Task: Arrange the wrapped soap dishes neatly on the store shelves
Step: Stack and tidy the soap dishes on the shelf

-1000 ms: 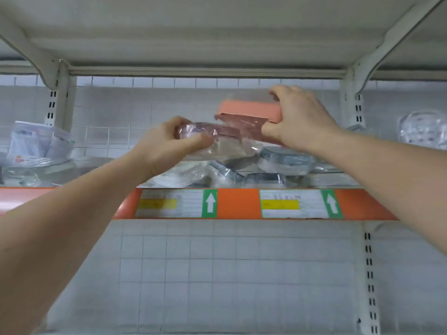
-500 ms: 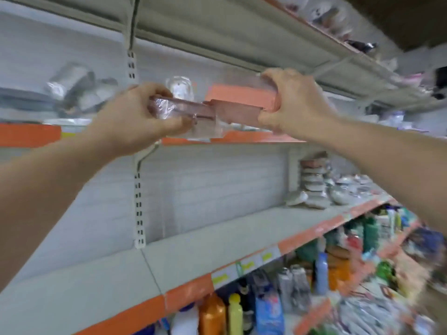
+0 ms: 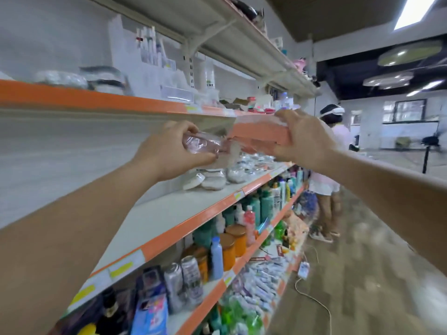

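At nine o'clock your left hand (image 3: 169, 151) is raised in front of the orange-edged white metal shelf (image 3: 96, 97), its thumb and fingers curled round a clear pinkish soap dish in crinkled plastic wrap (image 3: 202, 144), which is held in the air rather than resting on any shelf. Just beside it, toward twelve o'clock, your right hand (image 3: 306, 139) grips the end of a salmon-orange rectangular soap dish in clear wrap (image 3: 260, 135), thumb on top and fingers underneath; the two dishes meet or nearly meet between your hands, though you cannot tell which from here. Below them, on the middle white shelf with orange edge strip (image 3: 169, 213), sits a pile of wrapped whitish soap dishes (image 3: 217, 176). At six o'clock the lower shelf carries assorted plastic bottles and cans (image 3: 217, 250). At three o'clock a person in pale clothing wearing a white headset (image 3: 331, 151) stands in the aisle, well apart from you.
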`<state>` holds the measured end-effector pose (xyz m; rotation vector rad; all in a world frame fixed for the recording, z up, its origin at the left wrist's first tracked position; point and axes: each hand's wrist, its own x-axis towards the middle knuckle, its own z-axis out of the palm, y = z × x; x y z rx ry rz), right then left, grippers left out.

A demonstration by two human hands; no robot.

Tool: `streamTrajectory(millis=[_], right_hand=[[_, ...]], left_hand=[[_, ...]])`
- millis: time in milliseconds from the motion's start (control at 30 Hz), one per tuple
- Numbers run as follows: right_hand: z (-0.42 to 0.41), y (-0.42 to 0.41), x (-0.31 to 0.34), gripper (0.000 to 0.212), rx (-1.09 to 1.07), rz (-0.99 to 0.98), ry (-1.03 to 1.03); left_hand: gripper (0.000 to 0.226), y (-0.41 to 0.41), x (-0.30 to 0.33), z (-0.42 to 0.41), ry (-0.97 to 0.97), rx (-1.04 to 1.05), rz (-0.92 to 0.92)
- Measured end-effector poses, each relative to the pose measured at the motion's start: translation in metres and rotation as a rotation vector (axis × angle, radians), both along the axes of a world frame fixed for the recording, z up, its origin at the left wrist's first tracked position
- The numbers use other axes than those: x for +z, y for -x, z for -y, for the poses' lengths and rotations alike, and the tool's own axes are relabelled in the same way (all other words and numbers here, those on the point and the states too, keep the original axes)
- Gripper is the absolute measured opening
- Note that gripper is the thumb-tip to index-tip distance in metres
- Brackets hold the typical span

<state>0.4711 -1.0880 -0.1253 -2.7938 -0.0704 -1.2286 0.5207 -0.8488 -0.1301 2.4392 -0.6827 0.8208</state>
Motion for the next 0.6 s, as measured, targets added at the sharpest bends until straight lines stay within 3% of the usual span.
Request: streamTrajectory(millis=[100, 433, 600], right_hand=[[0.022, -0.066, -0.031, 0.075, -0.009, -0.021, 0.013], [0.050, -0.318, -0.113, 0.056, -0.101, -0.321, 0.091], [0.053, -0.412, -0.144, 0.049, -0.162, -0.314, 0.301]], left_hand=[[0.063, -0.069, -0.028, 0.024, -0.040, 0.057, -0.035], [0.071, -0.311, -0.124, 0.083, -0.093, 0.354, -0.278], [0.065, -0.384, -0.164, 0.104, -0.115, 0.521, -0.293]])
